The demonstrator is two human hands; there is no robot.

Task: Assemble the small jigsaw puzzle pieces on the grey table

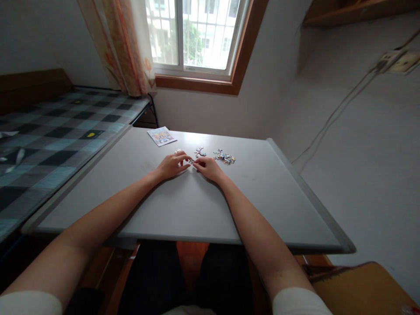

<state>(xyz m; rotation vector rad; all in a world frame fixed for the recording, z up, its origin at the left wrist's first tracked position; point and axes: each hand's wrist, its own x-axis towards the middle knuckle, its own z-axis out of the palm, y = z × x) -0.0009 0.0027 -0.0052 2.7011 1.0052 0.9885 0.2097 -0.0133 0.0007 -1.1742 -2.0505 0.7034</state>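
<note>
My left hand [172, 165] and my right hand [207, 168] rest on the grey table [269, 192], fingertips meeting at the middle. Both pinch small jigsaw pieces [191, 161] held between them. A small cluster of pieces [199, 152] lies just beyond my fingers. A larger heap of loose coloured pieces [225, 157] lies to the right of it. A picture card [162, 135] lies flat at the table's far left.
A bed with a checked cover [55, 131] runs along the table's left edge. A window [197, 35] and curtain [124, 48] stand behind. White walls close the far and right sides; cables [331, 118] hang from a socket [398, 61].
</note>
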